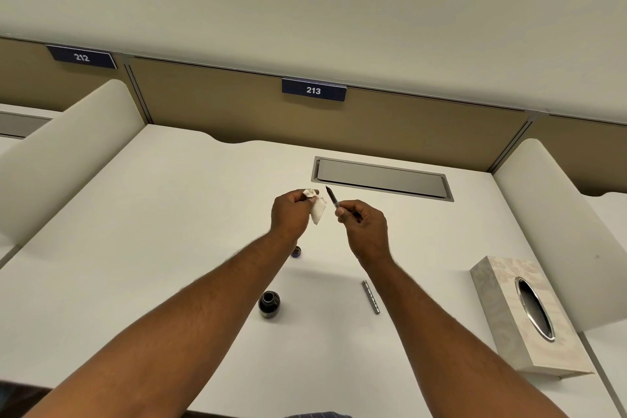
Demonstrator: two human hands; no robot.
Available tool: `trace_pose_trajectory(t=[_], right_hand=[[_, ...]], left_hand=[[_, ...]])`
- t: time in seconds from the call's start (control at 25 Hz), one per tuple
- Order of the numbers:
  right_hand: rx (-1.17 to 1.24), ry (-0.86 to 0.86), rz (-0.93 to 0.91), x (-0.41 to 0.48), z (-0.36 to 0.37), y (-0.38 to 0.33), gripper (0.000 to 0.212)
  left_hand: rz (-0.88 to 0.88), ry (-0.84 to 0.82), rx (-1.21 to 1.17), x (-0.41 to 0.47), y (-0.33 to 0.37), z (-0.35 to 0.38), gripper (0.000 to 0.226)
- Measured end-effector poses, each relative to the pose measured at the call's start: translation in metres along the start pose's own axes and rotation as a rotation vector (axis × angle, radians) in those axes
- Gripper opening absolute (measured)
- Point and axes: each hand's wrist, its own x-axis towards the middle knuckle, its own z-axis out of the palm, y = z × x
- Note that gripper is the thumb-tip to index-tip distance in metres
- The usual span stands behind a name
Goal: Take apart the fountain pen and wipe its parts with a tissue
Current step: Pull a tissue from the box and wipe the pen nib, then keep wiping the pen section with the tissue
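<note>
My right hand (pixel 364 224) pinches the dark nib section of the fountain pen (pixel 331 198), its tip pointing up and away. Just to its left, my left hand (pixel 290 214) grips a crumpled white tissue (pixel 317 209), a small gap apart from the pen part. A silver pen barrel (pixel 370 297) lies on the white desk (pixel 152 231) below my right wrist. An open dark ink bottle (pixel 269 304) stands nearer to me. A small dark cap (pixel 296 251) peeks out from under my left forearm.
A pale tissue box (pixel 526 312) with an oval opening sits at the right. A grey cable hatch (pixel 381 178) is set into the desk beyond my hands. White side dividers (pixel 64 153) flank the desk, with a tan back panel labelled 213 (pixel 314 90).
</note>
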Motion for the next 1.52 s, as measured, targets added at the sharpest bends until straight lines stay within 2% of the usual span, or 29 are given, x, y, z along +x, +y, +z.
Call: trace_pose_trajectory(t=[0.2,0.32,0.44,0.72,0.88,1.04,1.16,1.32,1.52], right_hand=[[-0.006,0.008,-0.027,0.000,0.000,-0.001,0.022],[-0.020,0.031,-0.022,0.000,-0.004,0.003,0.017],[-0.037,0.036,-0.022,-0.001,-0.006,0.007,0.016],[-0.056,0.008,-0.016,-0.004,-0.010,0.016,0.019],[-0.064,-0.002,-0.020,-0.008,-0.015,0.025,0.017],[-0.081,0.061,0.011,-0.009,-0.025,0.039,0.010],[-0.142,0.098,0.106,-0.019,-0.041,0.066,0.016],[-0.284,0.043,0.262,-0.046,-0.058,0.108,0.014],[-0.373,-0.014,0.437,-0.075,-0.063,0.138,0.014]], left_hand=[[0.215,0.042,0.208,-0.011,0.001,0.004,0.023],[0.278,-0.014,0.304,-0.012,-0.003,0.005,0.023],[0.199,-0.053,0.284,-0.010,-0.007,0.004,0.034],[0.043,-0.167,0.065,-0.012,-0.011,0.011,0.009],[-0.028,-0.183,-0.010,-0.014,-0.018,0.016,0.016],[-0.057,-0.150,-0.024,-0.014,-0.025,0.022,0.015],[-0.071,-0.136,-0.003,-0.011,-0.037,0.023,0.016],[-0.132,-0.174,0.013,-0.012,-0.061,0.024,0.032],[-0.187,-0.185,0.032,-0.012,-0.088,0.027,0.029]])
